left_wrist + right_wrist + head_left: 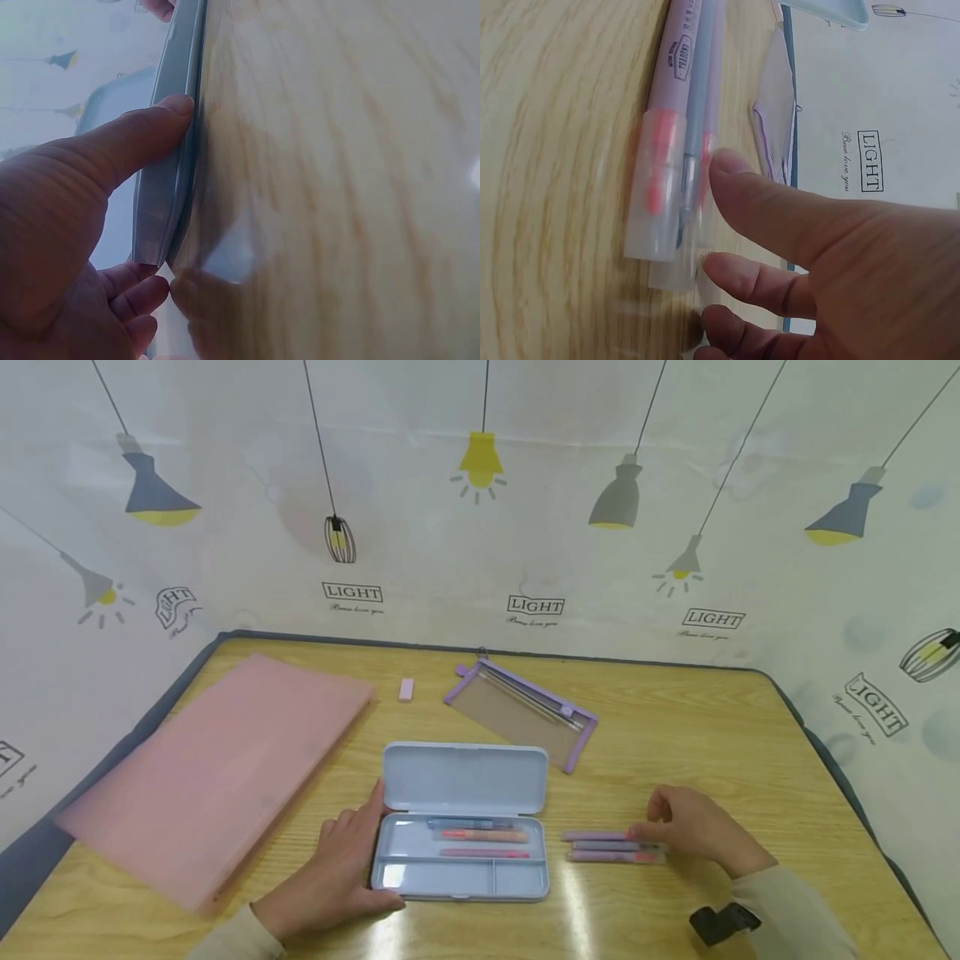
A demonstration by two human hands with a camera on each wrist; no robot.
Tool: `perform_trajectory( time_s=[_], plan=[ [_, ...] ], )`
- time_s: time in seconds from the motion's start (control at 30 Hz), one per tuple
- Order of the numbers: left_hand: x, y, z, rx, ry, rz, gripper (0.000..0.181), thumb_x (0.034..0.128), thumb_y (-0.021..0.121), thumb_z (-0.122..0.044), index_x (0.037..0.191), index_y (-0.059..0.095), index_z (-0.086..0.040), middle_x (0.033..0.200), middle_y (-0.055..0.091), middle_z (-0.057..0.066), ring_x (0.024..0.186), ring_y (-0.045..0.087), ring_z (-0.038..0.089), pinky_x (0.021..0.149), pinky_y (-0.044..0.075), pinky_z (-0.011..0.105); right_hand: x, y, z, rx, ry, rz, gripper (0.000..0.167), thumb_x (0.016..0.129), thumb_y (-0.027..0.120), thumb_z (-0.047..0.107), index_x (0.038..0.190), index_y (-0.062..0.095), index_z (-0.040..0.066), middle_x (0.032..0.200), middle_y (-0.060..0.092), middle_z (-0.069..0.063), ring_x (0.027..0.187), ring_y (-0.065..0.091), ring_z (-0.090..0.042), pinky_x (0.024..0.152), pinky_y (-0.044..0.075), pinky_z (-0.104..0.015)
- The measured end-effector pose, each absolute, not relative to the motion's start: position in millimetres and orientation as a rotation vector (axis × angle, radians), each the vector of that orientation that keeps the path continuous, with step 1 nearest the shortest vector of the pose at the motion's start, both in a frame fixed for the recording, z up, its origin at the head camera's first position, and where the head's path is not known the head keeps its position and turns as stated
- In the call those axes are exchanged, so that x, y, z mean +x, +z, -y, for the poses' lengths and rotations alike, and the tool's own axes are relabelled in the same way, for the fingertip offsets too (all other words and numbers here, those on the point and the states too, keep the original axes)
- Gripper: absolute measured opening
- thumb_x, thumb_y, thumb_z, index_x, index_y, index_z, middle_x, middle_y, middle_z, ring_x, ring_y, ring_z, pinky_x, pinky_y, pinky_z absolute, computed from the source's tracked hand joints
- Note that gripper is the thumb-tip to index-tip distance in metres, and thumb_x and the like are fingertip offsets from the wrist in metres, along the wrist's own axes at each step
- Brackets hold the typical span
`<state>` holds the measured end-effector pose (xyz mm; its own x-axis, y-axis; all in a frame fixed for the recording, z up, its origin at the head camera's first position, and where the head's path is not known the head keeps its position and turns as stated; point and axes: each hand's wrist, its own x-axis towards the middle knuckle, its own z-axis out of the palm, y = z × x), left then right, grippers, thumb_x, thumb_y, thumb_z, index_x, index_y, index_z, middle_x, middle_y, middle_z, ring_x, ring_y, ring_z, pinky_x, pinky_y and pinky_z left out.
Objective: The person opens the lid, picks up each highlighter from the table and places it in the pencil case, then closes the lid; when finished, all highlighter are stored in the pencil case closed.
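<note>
A light blue pencil case (435,878) lies with its lid raised. My left hand (337,868) grips its left end, the thumb (142,139) against the front wall and fingers at the corner. Inside the case are a blue pen (457,823), an orange highlighter (487,836) and a pink one (480,853). To the right, three purple-toned pens lie side by side, the nearest a highlighter (607,857) with a clear cap. My right hand (693,827) is at their capped ends, thumb (757,199) beside the farthest pen, fingers loosely bent; contact is hard to tell.
A pink folder (225,768) covers the table's left side. Behind the pencil case lie a small eraser (406,690) and a purple-edged zip pouch (510,714) with thin sticks or refills in it. A curtain with printed lamps (420,485) stands behind the table.
</note>
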<state>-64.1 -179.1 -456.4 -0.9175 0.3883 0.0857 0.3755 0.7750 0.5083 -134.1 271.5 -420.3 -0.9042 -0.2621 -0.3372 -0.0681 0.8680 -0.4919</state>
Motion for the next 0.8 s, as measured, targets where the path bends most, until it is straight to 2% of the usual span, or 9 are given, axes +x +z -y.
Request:
perform_trajectory(
  time_s=[0.27,0.6,0.8],
  plan=[
    [-63.8,-456.6,179.0,0.634,0.833,-2.941,0.136,0.0606,0.088,-0.047,0.157,0.003,0.0,0.138,0.052,0.007,0.104,0.043,0.018,0.084,0.027,0.033,-134.4,-423.2,-270.6,-0.314,-0.716,-2.66,0.03,0.082,0.077,0.037,0.083,0.062,0.01,0.075,0.052,0.001,0.068,0.044,-0.014,0.057,0.035,-0.026],
    [-64.5,-457.7,179.7,0.636,0.819,-2.939,0.136,0.0616,0.087,-0.049,0.157,0.003,0.0,0.139,0.051,0.007,0.104,0.043,0.018,0.084,0.027,0.034,-137.4,-426.9,-271.2,-0.469,-0.716,-2.65,0.019,0.086,0.073,0.037,0.078,0.068,0.02,0.076,0.06,0.008,0.073,0.046,-0.009,0.064,0.038,-0.025],
    [-64.8,-457.8,179.4,0.634,0.82,-2.941,0.136,0.0617,0.087,-0.05,0.157,0.004,0.001,0.136,0.053,0.007,0.104,0.044,0.018,0.085,0.028,0.034,-137.6,-429.9,-271.2,-0.518,-0.71,-2.73,0.017,0.086,0.072,0.037,0.078,0.068,0.023,0.079,0.056,0.007,0.073,0.044,-0.007,0.066,0.037,-0.025]
  ],
)
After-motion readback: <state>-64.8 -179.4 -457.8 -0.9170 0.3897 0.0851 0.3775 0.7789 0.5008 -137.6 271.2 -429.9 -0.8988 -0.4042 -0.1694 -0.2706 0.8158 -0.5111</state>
